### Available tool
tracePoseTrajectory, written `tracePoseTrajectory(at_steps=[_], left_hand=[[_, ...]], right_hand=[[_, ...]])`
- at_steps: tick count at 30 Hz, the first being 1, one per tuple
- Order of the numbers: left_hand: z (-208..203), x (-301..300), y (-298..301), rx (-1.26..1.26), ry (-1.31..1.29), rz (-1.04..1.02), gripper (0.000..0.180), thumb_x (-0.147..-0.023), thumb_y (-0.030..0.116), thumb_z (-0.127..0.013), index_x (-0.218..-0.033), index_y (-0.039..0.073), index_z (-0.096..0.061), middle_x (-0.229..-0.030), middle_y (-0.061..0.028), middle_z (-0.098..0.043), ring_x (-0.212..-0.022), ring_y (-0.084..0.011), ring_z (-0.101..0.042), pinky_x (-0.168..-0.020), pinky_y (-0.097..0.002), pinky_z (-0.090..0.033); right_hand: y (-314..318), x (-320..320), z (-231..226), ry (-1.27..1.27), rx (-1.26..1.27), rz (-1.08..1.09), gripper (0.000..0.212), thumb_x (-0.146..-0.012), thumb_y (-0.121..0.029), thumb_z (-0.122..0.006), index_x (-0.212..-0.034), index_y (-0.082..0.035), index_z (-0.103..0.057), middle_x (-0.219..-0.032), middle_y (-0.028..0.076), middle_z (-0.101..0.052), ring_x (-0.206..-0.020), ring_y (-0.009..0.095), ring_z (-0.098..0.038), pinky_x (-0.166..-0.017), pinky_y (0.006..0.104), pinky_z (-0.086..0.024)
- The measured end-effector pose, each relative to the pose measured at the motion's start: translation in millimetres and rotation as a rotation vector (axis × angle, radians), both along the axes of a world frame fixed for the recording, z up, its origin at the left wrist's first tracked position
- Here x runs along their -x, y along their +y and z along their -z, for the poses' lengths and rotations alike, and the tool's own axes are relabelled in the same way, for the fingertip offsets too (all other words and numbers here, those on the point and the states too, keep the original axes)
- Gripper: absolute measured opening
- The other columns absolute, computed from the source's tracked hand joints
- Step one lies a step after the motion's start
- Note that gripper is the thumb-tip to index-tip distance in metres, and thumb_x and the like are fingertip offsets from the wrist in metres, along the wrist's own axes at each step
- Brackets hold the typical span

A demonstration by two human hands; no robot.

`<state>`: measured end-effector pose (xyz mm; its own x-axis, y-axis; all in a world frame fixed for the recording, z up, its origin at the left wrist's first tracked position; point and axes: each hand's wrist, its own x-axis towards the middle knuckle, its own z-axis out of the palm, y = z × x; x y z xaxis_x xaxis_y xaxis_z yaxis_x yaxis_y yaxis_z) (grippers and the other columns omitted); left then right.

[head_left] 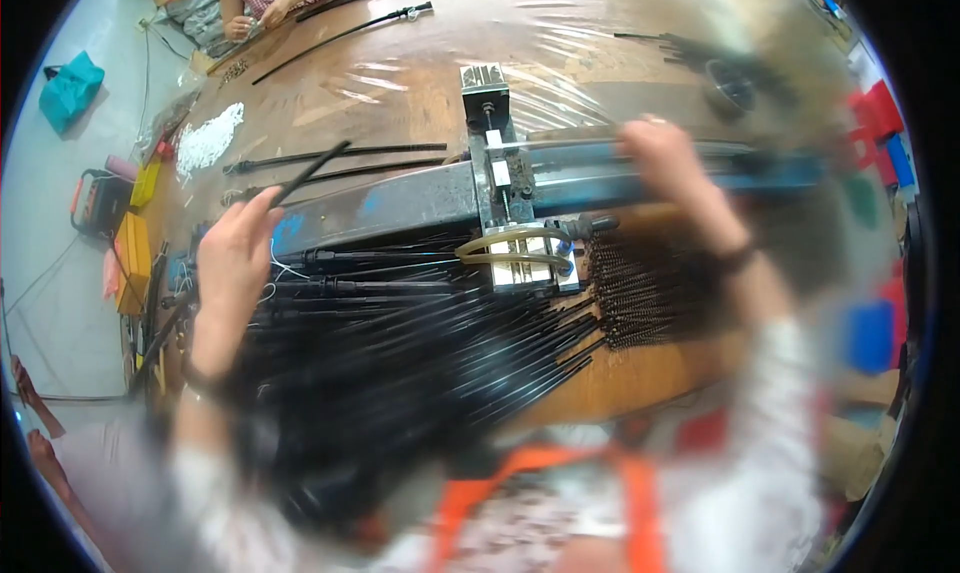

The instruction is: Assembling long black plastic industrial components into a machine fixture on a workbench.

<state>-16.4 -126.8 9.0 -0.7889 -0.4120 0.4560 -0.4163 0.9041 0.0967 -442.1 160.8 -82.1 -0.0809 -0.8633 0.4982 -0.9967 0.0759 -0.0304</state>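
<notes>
My left hand (236, 248) is raised left of the metal fixture, its fingers closed around a slim black rod (314, 170) that points up to the right. On the right, my right hand (668, 161) is closed just above the long metal beam (400, 205). A thin pale line runs from its fingers toward the fixture; what it grips is not plain. The clamp-like fixture (503, 193) straddles the beam, with yellowish hoses (515, 235) looped at its near end. Below lies a large bundle of black rods (440, 343), partly blurred.
Right of the fixture are many dark, ridged rod ends (640, 293). More black rods (350, 43) lie across the far table. A white pile (210, 141) sits at left, near a yellow box (132, 263). Another person's hands (255, 21) are at the far left edge.
</notes>
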Motion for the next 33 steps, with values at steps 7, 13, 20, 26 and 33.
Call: tracePoseTrajectory(at_steps=[7,13,20,26,33], left_hand=[[44.6,139.6,50.1,-0.130,-0.077,0.348,0.013,-0.093,0.021,-0.060,-0.097,0.010,-0.066,-0.082,-0.0151,-0.064,-0.078,-0.0351,-0.066,-0.067,-0.0456,-0.053],[58.9,134.4,51.9,-0.315,-0.147,0.221,0.023,-0.094,0.023,-0.060,-0.087,0.001,-0.057,-0.083,-0.0198,-0.063,-0.083,-0.0393,-0.062,-0.072,-0.0475,-0.049],[71.7,147.5,44.2,-0.381,0.007,0.297,0.023,-0.092,0.022,-0.062,-0.081,0.002,-0.064,-0.083,-0.0171,-0.063,-0.083,-0.0390,-0.062,-0.073,-0.0477,-0.049],[88.8,152.4,48.4,-0.288,0.035,0.275,0.020,-0.091,0.020,-0.062,-0.080,0.004,-0.060,-0.075,-0.0170,-0.064,-0.076,-0.0399,-0.063,-0.068,-0.0489,-0.049],[83.7,158.3,38.3,-0.312,-0.180,0.370,0.012,-0.090,0.016,-0.059,-0.090,0.005,-0.060,-0.079,-0.0197,-0.067,-0.076,-0.0399,-0.066,-0.065,-0.0504,-0.050]], right_hand=[[90.3,46.0,-10.4,0.022,0.048,0.207,0.004,-0.084,0.000,-0.061,-0.087,-0.002,-0.062,-0.082,0.017,-0.059,-0.085,0.036,-0.056,-0.077,0.0441,-0.043],[76.5,35.3,7.7,-0.039,0.087,0.164,0.001,-0.089,-0.001,-0.058,-0.089,-0.001,-0.057,-0.084,0.017,-0.055,-0.086,0.036,-0.053,-0.080,0.0432,-0.042],[86.9,52.7,18.4,-0.175,0.082,0.266,0.003,-0.093,-0.003,-0.057,-0.092,0.000,-0.057,-0.085,0.016,-0.054,-0.085,0.033,-0.053,-0.081,0.0410,-0.042],[86.2,46.9,13.9,-0.172,0.014,0.285,0.003,-0.093,-0.003,-0.056,-0.092,0.000,-0.057,-0.085,0.016,-0.054,-0.084,0.033,-0.053,-0.080,0.0415,-0.042],[104.6,35.9,-2.5,-0.063,-0.075,0.263,0.021,-0.090,0.001,-0.057,-0.111,-0.001,-0.062,-0.110,0.017,-0.064,-0.114,0.035,-0.056,-0.100,0.0453,-0.041]])
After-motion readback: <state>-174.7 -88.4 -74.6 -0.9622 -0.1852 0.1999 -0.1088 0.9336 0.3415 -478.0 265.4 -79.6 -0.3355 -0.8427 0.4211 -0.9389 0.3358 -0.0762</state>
